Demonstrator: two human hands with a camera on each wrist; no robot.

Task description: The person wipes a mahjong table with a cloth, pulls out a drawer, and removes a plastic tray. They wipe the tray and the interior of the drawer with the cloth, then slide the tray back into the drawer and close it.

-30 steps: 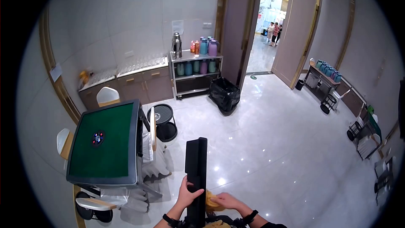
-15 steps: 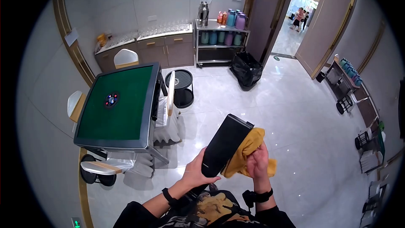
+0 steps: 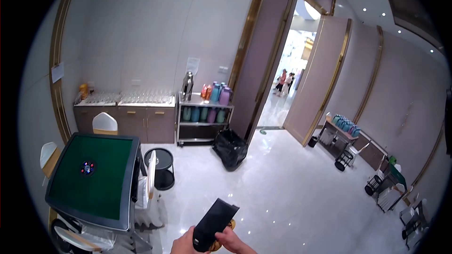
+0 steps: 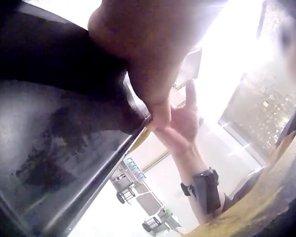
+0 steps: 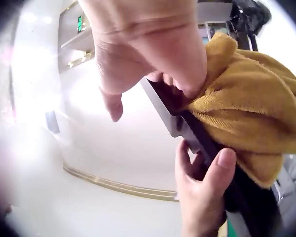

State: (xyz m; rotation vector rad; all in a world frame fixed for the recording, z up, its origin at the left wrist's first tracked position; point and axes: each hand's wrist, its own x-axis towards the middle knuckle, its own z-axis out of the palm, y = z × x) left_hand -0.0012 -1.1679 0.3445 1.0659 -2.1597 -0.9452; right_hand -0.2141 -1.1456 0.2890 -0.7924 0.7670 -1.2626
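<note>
A long black panel (image 3: 214, 226) with a raised edge slants up to the right at the bottom of the head view. My left hand (image 3: 182, 243) grips its lower left edge; in the right wrist view that hand's thumb and fingers clasp the rim. With my right hand (image 3: 230, 242) I hold a mustard-yellow cloth (image 5: 256, 103) against the panel's right side. Most of the cloth is hidden behind the panel in the head view, but the right wrist view shows it bunched and draped over the edge. Dark patches mark the panel's shiny face in the left wrist view.
A green-topped game table (image 3: 92, 178) with covered chairs stands at the left. Beyond it are a round black stand (image 3: 160, 160), a cart (image 3: 205, 134) of flasks and a black bin bag (image 3: 230, 149). An open doorway lies behind, with people outside.
The panel went from nearly upright to a rightward slant, and now sits lower in view. The cloth has passed from plain sight to mostly behind it. The head view has tipped upward.
</note>
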